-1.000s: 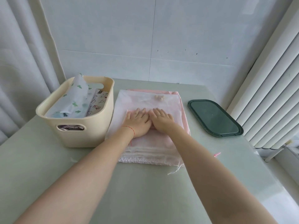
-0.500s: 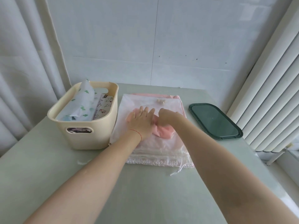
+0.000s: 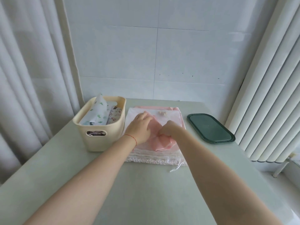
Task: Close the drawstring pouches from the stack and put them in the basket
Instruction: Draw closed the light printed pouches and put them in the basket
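Note:
A stack of flat white and pink drawstring pouches (image 3: 154,156) lies on the table beside a cream basket (image 3: 99,138). On top of the stack a pink pouch (image 3: 162,142) is bunched up. My left hand (image 3: 139,127) lies on the pink pouch's left part, fingers pressed to the fabric. My right hand (image 3: 170,129) is closed, pinching the gathered pink fabric at its middle. The basket holds a white pouch with green prints (image 3: 99,114) and a patterned one (image 3: 114,116).
A dark green tray (image 3: 211,129) lies to the right of the stack. A curtain hangs on the left, vertical blinds on the right, a tiled wall behind. A loose drawstring end (image 3: 174,168) trails off the stack's near right corner.
Both hands lay flat on the stack a second ago. The pink pouch has since been pulled out and bunched, and my right hand has closed on it. The camera has tilted up.

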